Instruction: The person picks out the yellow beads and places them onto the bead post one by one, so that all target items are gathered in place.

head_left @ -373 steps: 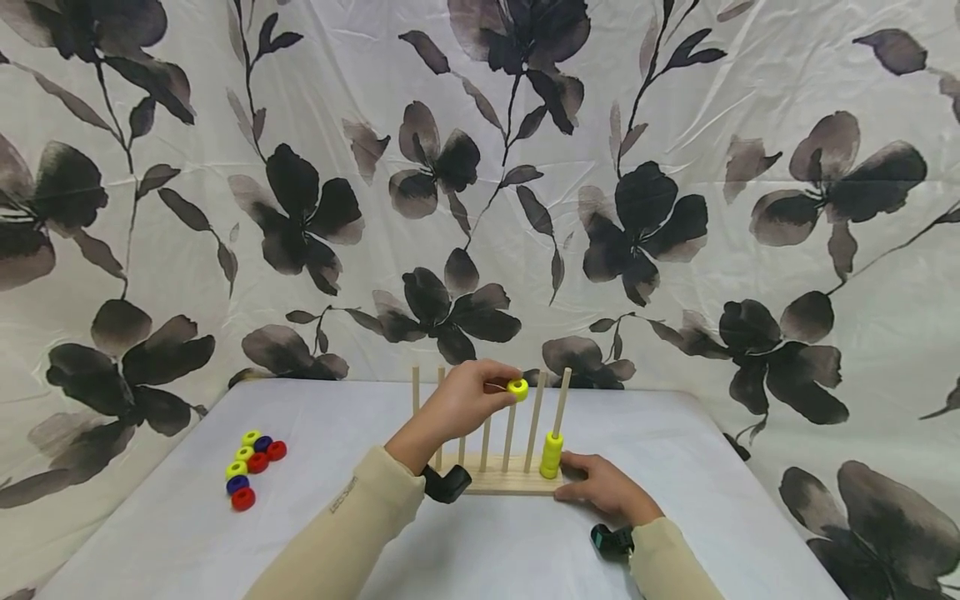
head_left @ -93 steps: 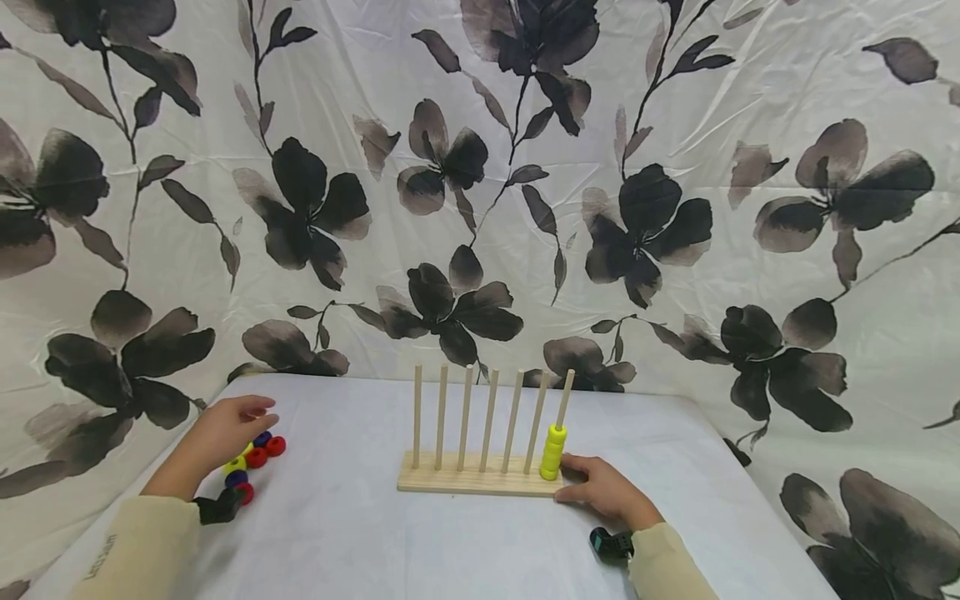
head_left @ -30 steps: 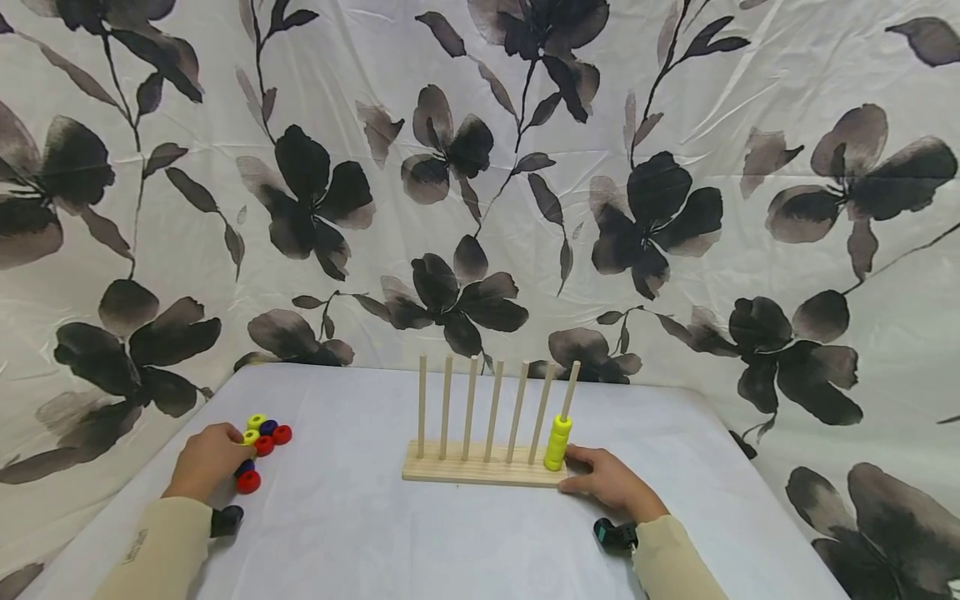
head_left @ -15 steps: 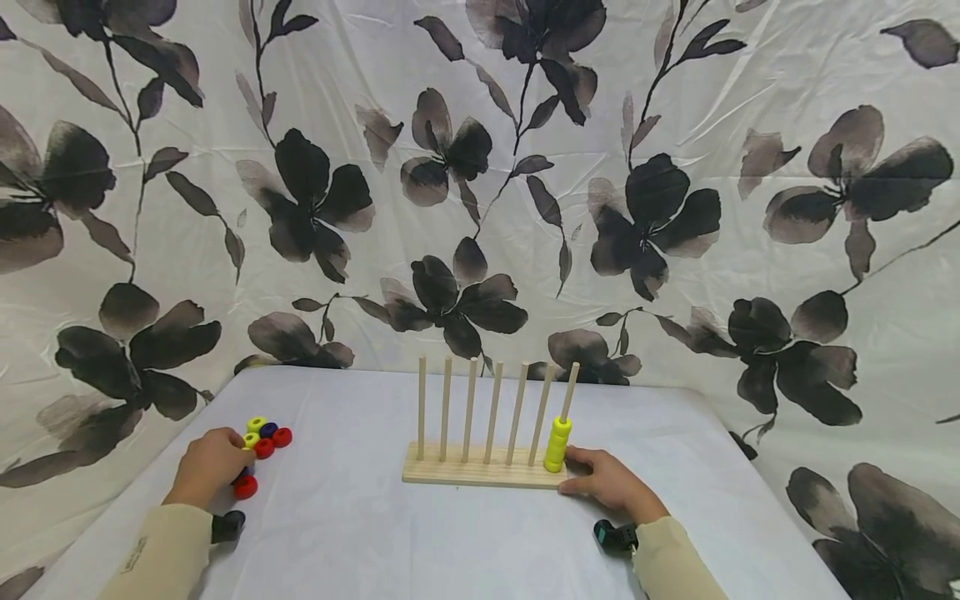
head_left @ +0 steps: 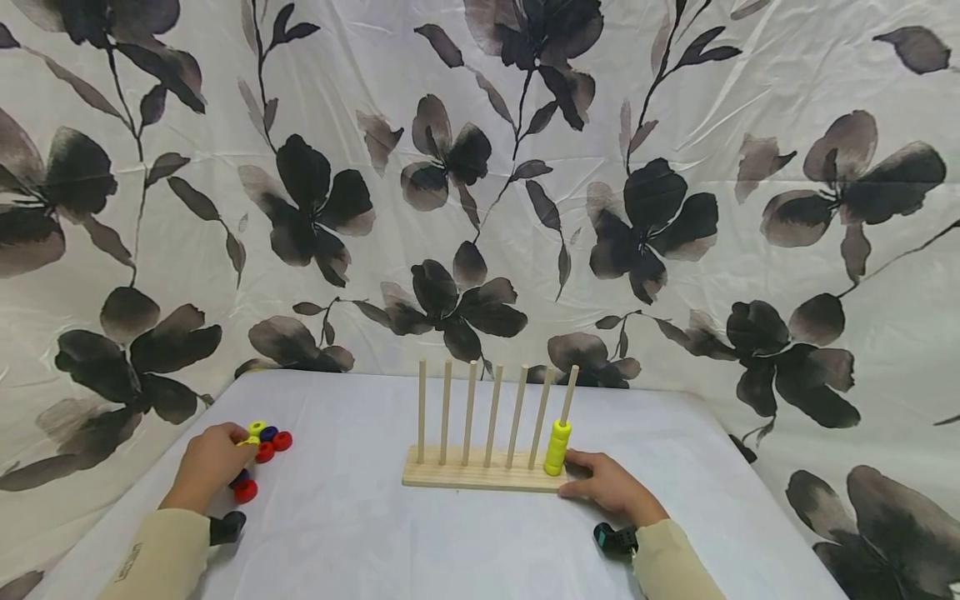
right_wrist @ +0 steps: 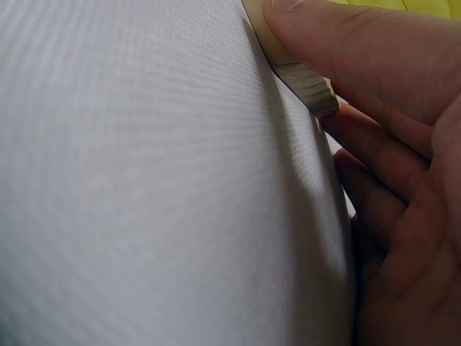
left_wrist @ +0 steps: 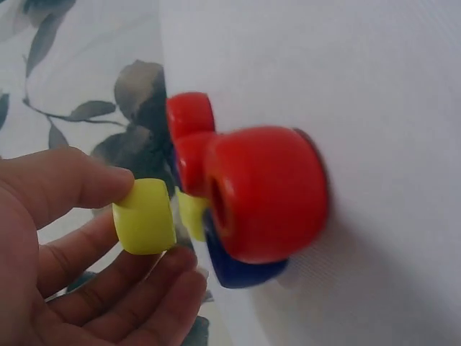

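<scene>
My left hand (head_left: 206, 465) is at the left of the table, pinching a yellow bead (left_wrist: 146, 218) between thumb and fingers, just above the loose beads. In the left wrist view a red bead (left_wrist: 272, 196) and a blue bead (left_wrist: 245, 270) lie close to the fingertips. On the right, my right hand (head_left: 611, 486) grips the right end of a wooden peg stand (head_left: 480, 476), thumb at the front edge and fingers around the end. Yellow beads (head_left: 557, 450) are stacked on its rightmost peg; the other pegs are bare.
Beside my left hand lie loose red beads (head_left: 282, 441), blue beads (head_left: 268, 434) and a yellow bead (head_left: 257, 427). A white cloth (head_left: 360, 533) covers the table. Behind it hangs a floral curtain (head_left: 525, 250).
Since the earliest frame, the yellow stack is taller and my left hand has gone from the pegs to the loose beads. It has now lifted a yellow one slightly. My right hand stays put.
</scene>
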A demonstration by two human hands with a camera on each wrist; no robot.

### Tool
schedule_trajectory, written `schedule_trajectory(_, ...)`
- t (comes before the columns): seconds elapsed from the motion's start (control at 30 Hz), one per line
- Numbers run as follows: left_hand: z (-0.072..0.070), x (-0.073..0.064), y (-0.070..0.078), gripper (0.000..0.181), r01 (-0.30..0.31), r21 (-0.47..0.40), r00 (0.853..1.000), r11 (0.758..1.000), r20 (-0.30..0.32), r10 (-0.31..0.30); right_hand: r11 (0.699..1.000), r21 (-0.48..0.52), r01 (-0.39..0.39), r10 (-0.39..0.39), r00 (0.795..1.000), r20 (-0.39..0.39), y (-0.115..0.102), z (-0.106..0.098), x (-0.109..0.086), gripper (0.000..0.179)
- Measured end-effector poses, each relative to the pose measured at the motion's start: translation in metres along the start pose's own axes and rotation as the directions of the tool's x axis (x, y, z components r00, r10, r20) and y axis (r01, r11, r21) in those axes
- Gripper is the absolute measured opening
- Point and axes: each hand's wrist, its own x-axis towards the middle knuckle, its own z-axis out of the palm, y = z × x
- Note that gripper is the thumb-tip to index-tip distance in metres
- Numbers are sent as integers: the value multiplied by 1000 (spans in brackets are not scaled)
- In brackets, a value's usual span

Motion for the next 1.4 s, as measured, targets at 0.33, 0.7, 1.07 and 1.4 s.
schedule_trajectory(0.33, -1, -5, 18, 47, -79, -28, 997, 996, -13, 79, 1000, -3, -4, 4, 1000, -8, 2, 0, 0, 77)
schedule_trajectory(0.7, 4, -8, 31, 47, -150, -45, 988, 988, -44, 148, 1000, -2, -20, 20, 1000, -1, 2, -1, 0, 76)
schedule_trajectory(1.07, 5, -17, 53, 49, -203, -82, 979, 976, -29, 201, 999, 7, -40, 40, 999, -3, 4, 1, 0, 79)
schedule_trajectory(1.4, 8, -25, 70, 48, -298, -125, 955, 946, -30, 297, 1000, 2, -26, 26, 1000, 6, 0, 1, 1, 78)
